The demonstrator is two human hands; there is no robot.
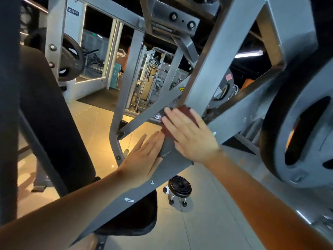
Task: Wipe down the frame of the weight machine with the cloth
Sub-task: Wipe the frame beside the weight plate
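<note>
A grey steel frame beam (214,73) of the weight machine slants from the lower left to the upper right. A dark red cloth (184,110) lies on the beam. My right hand (191,136) presses flat on the cloth with straight fingers; most of the cloth is hidden under the palm. My left hand (144,161) rests flat against the beam's left edge just below the cloth, its fingers straight.
A large weight plate (299,127) hangs at the right and a smaller plate (71,57) at the upper left. A black padded seat back (48,112) stands at the left. A round black stool (179,185) on casters sits on the tiled floor below the beam.
</note>
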